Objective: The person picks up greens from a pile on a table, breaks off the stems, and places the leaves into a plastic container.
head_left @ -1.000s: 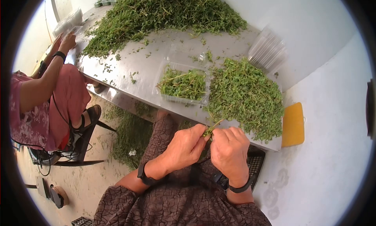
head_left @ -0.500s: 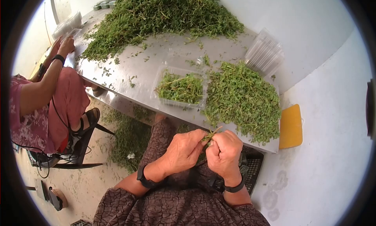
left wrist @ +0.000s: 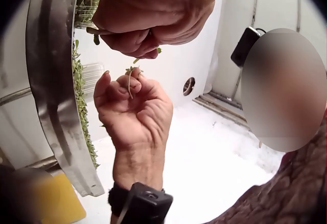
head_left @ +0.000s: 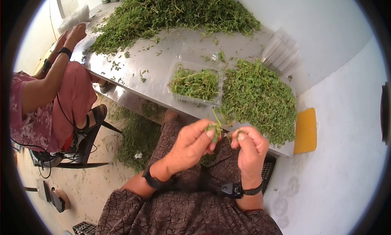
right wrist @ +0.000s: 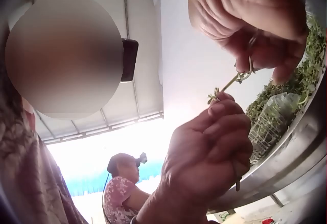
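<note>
Over the lap, in the head view, my left hand [head_left: 190,147] pinches green sprigs [head_left: 216,132] between thumb and fingers. Just right of it, a small gap away, my right hand [head_left: 251,150] pinches a small piece of stem at its fingertips. The left wrist view shows a thin stem [left wrist: 130,83] at the right hand's fingers. Beyond the hands, a clear plastic box [head_left: 195,101] holding cut greens [head_left: 195,84] stands near the table's front edge, with a low heap of leafy sprigs [head_left: 260,100] to its right.
A large heap of greens [head_left: 175,13] covers the back of the metal table [head_left: 150,86]. Stacked clear lids or boxes [head_left: 282,51] lean by the wall, near a yellow board [head_left: 305,131]. Another person [head_left: 49,96] sits at left. Dark crate beside the right forearm; greens on the floor.
The hands were together on one sprig; they have now moved apart, the right hand shifting rightwards with a small piece. The other person's hands have moved slightly.
</note>
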